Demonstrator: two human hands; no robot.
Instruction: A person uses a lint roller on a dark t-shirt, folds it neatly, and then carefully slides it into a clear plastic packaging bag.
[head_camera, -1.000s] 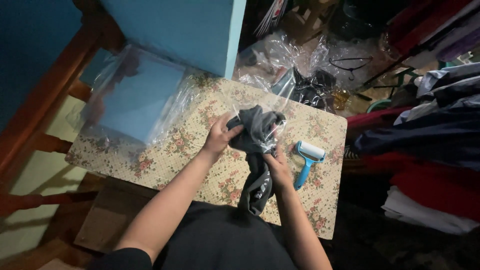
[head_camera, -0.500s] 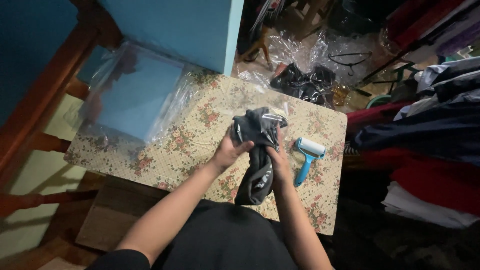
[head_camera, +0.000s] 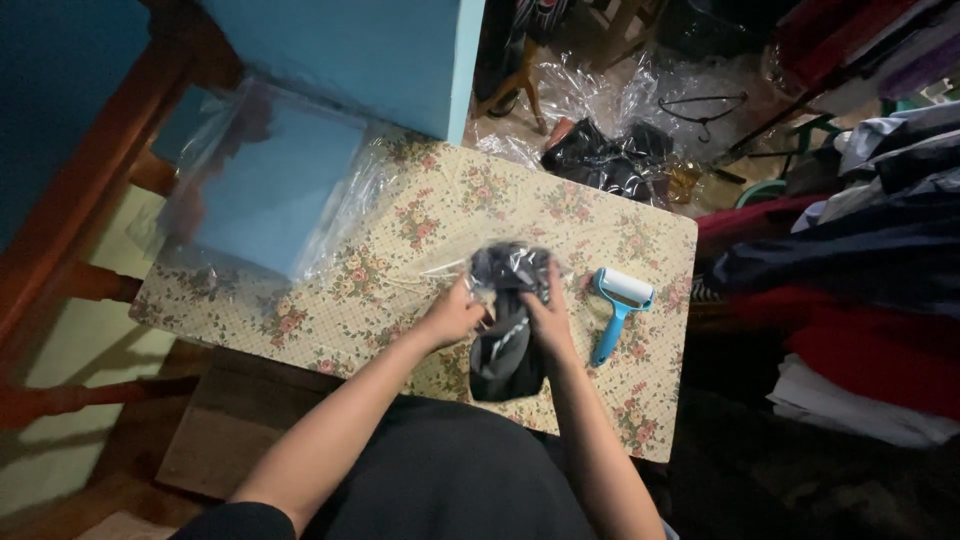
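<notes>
A folded dark grey garment (head_camera: 507, 345) lies on the floral table (head_camera: 400, 225), its upper end inside a clear plastic bag (head_camera: 505, 265). My left hand (head_camera: 452, 315) grips the bag's left edge beside the garment. On the garment's right side, my right hand (head_camera: 546, 318) holds the garment and the bag together. A blue lint roller with a white head (head_camera: 618, 306) lies just right of my right hand.
A stack of clear bags over a blue sheet (head_camera: 268, 190) covers the table's left end. Crumpled plastic, a dark bundle (head_camera: 606, 160) and a hanger (head_camera: 705, 112) lie on the floor beyond. Hanging clothes (head_camera: 850, 270) crowd the right side. A wooden frame (head_camera: 90, 170) runs along the left.
The garment was held up and bunched; now it lies flatter on the table with its top end inside the clear bag. Both hands have come lower and closer around it.
</notes>
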